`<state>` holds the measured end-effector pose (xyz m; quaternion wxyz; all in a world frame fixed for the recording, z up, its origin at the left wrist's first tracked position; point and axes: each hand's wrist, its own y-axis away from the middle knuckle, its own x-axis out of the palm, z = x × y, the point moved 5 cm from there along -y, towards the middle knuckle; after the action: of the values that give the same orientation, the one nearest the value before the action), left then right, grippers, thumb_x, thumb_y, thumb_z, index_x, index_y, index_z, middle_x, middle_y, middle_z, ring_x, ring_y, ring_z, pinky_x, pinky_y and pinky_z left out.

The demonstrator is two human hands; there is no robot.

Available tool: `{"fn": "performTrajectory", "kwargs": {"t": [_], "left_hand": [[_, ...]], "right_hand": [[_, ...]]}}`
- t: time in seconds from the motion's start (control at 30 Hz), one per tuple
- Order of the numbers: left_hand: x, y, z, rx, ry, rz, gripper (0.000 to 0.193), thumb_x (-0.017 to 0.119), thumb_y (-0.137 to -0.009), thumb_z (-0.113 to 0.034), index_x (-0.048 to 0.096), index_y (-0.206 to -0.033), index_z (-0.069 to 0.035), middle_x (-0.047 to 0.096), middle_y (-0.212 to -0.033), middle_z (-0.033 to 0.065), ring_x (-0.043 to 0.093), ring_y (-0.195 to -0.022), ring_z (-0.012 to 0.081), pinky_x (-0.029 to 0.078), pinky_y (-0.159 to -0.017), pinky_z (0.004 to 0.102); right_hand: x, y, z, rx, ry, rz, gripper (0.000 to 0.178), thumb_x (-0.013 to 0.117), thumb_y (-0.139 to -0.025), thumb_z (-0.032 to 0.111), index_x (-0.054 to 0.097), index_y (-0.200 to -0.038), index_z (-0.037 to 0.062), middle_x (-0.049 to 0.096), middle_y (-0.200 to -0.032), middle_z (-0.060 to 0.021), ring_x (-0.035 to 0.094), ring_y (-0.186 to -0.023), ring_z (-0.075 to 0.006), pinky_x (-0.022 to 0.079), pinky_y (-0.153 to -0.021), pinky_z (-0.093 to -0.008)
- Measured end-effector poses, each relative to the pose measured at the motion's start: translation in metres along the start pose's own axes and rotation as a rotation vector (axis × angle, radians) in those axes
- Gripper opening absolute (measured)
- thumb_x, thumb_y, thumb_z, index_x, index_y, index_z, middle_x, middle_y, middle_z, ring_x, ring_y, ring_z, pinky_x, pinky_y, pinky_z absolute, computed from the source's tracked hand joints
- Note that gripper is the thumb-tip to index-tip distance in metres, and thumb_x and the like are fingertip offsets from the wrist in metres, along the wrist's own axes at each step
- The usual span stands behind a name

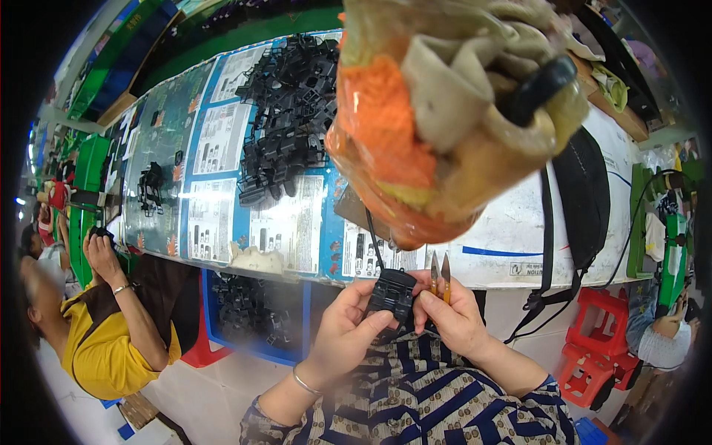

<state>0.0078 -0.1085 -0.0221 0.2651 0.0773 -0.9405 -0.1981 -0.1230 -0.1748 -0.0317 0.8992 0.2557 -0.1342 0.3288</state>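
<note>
My left hand (345, 326) and my right hand (454, 315) together hold a small black plastic part (391, 294) in front of the table edge. In my right hand there is also a small pair of snips (440, 274), its two pointed blades sticking up beside the part. A large pile of the same black plastic parts (285, 111) lies on the table beyond my hands. A plastic-wrapped orange and beige bundle (445, 111) hangs very close to the camera and hides the table's middle.
The long table (519, 222) is covered with printed sheets. A blue crate with black parts (256, 311) sits under it. A person in a yellow top (111, 334) sits at left. A black bag (582, 193) hangs at right, above red stools (601, 348).
</note>
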Motion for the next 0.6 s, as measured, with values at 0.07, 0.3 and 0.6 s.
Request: {"fn": "performTrajectory", "kwargs": {"t": [0.07,0.3,0.6], "left_hand": [[-0.003,0.004,0.003,-0.003,0.02,0.003,0.035,0.05,-0.085,0.001,0.04,-0.117,0.004,0.053,-0.107,0.0097,0.054,-0.088,0.0121,0.045,-0.079,0.026],[-0.005,0.018,0.016,-0.028,0.189,-0.04,0.035,0.055,-0.083,-0.004,0.043,-0.115,0.001,0.057,-0.102,0.0116,0.059,-0.081,0.0173,0.053,-0.069,0.0328],[-0.002,0.031,0.027,-0.125,0.387,-0.031,0.035,0.054,-0.083,-0.005,0.043,-0.116,-0.002,0.057,-0.099,0.0116,0.06,-0.073,0.0212,0.052,-0.065,0.0359]], "right_hand": [[0.003,0.004,-0.003,0.021,0.006,0.012,0.025,0.044,-0.09,0.008,0.046,-0.111,-0.0052,0.052,-0.074,-0.0029,0.05,-0.062,-0.0079,0.044,-0.057,-0.0219],[0.01,0.014,-0.012,0.1,0.11,-0.044,0.013,0.054,-0.084,0.004,0.05,-0.096,0.001,0.052,-0.074,-0.0012,0.051,-0.059,-0.0063,0.045,-0.052,-0.0208],[0.014,0.022,-0.013,0.061,0.21,-0.014,0.008,0.057,-0.082,0.005,0.051,-0.087,0.0035,0.05,-0.072,0.0002,0.047,-0.057,-0.005,0.04,-0.051,-0.0197]]}}
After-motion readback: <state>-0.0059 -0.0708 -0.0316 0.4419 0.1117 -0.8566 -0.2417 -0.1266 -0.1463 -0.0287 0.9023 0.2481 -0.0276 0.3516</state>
